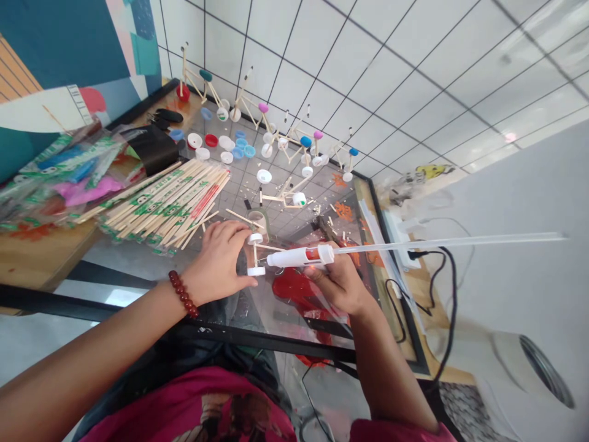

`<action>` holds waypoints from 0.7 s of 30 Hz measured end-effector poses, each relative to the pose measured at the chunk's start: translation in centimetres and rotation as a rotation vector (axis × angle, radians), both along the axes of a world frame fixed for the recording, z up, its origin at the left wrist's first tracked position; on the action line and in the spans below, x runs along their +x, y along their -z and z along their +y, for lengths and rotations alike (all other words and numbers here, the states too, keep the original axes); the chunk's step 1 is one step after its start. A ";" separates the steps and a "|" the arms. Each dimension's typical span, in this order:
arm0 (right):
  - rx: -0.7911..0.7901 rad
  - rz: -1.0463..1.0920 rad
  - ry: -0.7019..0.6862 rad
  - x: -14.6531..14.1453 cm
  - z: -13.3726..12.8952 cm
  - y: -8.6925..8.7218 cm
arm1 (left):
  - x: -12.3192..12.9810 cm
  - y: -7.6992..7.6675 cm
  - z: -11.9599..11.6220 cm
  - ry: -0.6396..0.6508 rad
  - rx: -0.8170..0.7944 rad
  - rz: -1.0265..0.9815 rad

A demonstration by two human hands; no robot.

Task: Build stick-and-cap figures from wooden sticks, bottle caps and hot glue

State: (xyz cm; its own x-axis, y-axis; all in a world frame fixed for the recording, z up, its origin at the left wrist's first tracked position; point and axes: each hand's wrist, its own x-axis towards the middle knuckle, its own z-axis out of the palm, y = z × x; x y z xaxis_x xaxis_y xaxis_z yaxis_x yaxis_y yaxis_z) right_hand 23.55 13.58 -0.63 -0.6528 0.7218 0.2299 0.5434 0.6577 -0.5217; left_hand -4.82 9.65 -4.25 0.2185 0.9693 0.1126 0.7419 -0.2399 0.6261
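Note:
My left hand, with a beaded bracelet at the wrist, holds a small stick frame between thumb and fingers. A white bottle cap stands at each end of its axle, and another stick runs off to the right. My right hand is closed around a white glue gun. Its nozzle points left and is right by the axle; whether it touches cannot be made out. Out of the gun's back sticks a long clear glue stick.
Several stick-and-cap models stand along the tiled wall. Loose bottle caps and wrapped chopsticks lie on the glass table at left. Stick scraps are scattered ahead. A black cable runs along the right side.

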 end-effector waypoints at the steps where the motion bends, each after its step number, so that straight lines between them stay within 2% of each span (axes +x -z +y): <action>1: -0.003 0.000 0.002 0.0 0.0 0.0 | 0.0 0.0 0.0 0.000 -0.001 0.000; 9: 0.014 0.070 0.033 0.1 -0.2 0.2 | 0.0 0.0 0.0 0.002 0.003 -0.003; 13: -0.053 0.189 0.055 0.0 -0.5 0.6 | -0.1 0.1 0.0 -0.005 0.030 -0.019; 21: -0.233 0.402 0.193 -0.2 -0.8 1.6 | -0.1 -0.1 -0.2 0.002 0.050 -0.029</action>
State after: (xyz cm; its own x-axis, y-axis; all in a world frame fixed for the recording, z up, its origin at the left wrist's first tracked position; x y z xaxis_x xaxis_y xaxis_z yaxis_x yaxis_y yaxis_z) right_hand 23.40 12.80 -2.26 -0.3954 0.8828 0.2538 0.3697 0.4059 -0.8358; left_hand -4.97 9.44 -4.10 0.2167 0.9617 0.1676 0.7228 -0.2735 0.6346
